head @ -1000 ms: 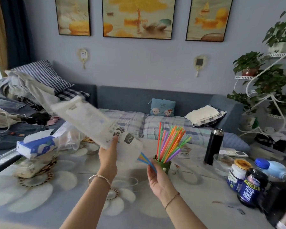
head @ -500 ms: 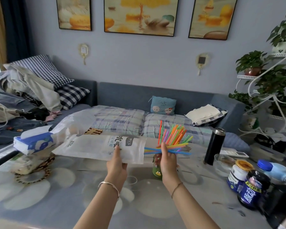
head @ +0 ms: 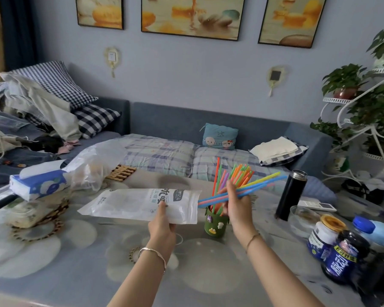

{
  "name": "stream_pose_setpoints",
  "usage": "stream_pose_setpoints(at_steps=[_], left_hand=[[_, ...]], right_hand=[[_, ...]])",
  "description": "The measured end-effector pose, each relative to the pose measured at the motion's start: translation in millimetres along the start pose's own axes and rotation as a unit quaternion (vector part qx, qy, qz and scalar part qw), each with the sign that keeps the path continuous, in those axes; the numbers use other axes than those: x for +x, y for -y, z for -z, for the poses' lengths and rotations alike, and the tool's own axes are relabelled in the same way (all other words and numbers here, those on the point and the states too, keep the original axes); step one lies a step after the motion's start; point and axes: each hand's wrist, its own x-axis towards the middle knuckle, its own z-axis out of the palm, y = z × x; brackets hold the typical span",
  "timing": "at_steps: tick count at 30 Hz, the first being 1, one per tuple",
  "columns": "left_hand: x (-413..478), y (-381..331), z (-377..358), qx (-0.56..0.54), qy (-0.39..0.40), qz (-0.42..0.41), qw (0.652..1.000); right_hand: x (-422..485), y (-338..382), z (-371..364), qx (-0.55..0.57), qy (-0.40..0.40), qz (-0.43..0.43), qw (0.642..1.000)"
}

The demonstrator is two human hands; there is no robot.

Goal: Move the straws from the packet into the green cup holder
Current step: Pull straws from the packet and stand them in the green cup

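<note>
My left hand (head: 162, 227) grips the white straw packet (head: 140, 204) near its open right end and holds it level above the table. My right hand (head: 236, 203) pinches a small bundle of blue, green and pink straws (head: 251, 189); they lie nearly level, clear of the packet's mouth and pointing right. Just below and between my hands stands the green cup holder (head: 215, 223) with little stickers on it. Several coloured straws (head: 231, 176) stand upright in it.
A black flask (head: 291, 194), a glass bowl (head: 303, 220), jars (head: 339, 251) and a blue-capped bottle (head: 375, 231) crowd the table's right side. A tissue box (head: 39, 181) and a plastic bag (head: 93, 168) sit at the left. A sofa lies behind.
My left hand has lowered the packet from a steep tilt to level. My right hand has drawn the bundle of straws out of the packet, to the right and above the cup holder.
</note>
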Motion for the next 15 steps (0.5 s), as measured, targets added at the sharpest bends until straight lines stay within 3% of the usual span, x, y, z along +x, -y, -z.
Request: stream_pose_setpoints(at_steps=[6,9,15], left_hand=[[16,7,10,0.024,-0.047,-0.003,0.999],[21,12,13,0.041,-0.061,0.0,0.997],[28,28,17,0.07,-0.071,0.023,0.995]], right_hand=[[41,31,32,-0.094,-0.077,0.101,0.987],[59,40,44,-0.178,-0.066,0.158,0.969],[73,15,35,-0.369,0.001,0.186,0.911]])
